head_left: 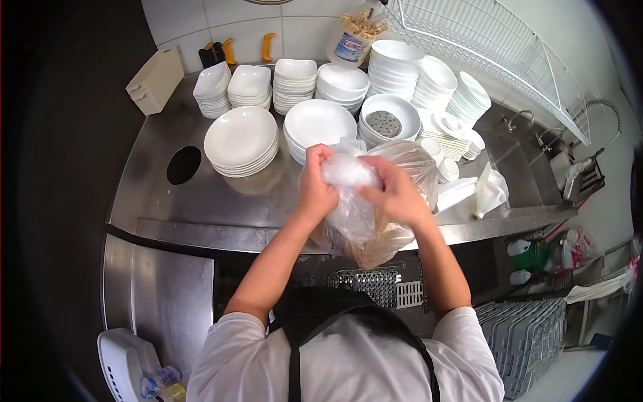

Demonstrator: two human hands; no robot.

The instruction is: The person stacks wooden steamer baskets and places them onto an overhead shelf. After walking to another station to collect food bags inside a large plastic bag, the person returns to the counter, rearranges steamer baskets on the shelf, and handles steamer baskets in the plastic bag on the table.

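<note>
My left hand is closed on the bunched top of a clear plastic bag. From the other side my right hand grips the same gathered plastic, slightly blurred. Below and to the right of the hands hangs a larger, brownish see-through bag part; its contents are hard to make out, and I cannot tell whether it is a separate bag. Just behind the hands stand a stack of large white bowls and a white bowl with a round perforated metal disc inside.
White plates and square dishes are stacked along the steel counter, which has a round hole at left. Orange-handled knives are on the wall. A wire rack overhangs the sink at right.
</note>
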